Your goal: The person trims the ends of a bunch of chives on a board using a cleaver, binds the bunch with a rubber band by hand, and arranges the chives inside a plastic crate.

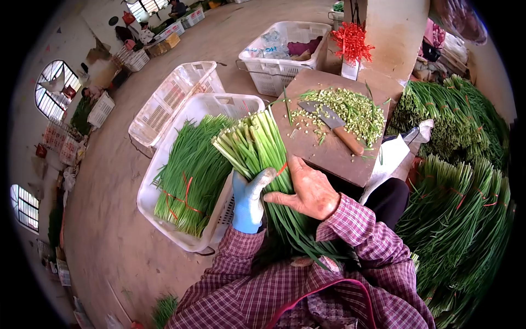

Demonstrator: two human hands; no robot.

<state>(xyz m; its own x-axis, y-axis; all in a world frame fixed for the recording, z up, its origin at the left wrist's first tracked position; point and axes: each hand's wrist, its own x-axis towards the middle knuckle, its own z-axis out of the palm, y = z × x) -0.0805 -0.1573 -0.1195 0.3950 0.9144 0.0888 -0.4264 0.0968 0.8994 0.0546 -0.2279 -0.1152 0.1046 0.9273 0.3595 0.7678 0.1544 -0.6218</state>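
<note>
A bunch of garlic chives [257, 140] is in both my hands, its pale cut ends pointing up and away and its green leaves trailing over my lap. My left hand [247, 202], in a blue and white glove, is closed around the left side of the stalks. Bare, my right hand [313, 192] grips the bunch from the right, close to a red tie [282, 169]; its fingertips are partly hidden. Just beyond, a knife [335, 126] with a wooden handle lies on a brown board [304, 143] among chopped stalk ends [359, 107].
At left, a white crate [147, 205] holds tied chives [192, 164]. Behind it stands another crate [175, 90], and a third [268, 68] contains bags. Large chive piles [455, 219] rise at right. Red ties [353, 43] hang near the pillar [392, 38]. People sit far back.
</note>
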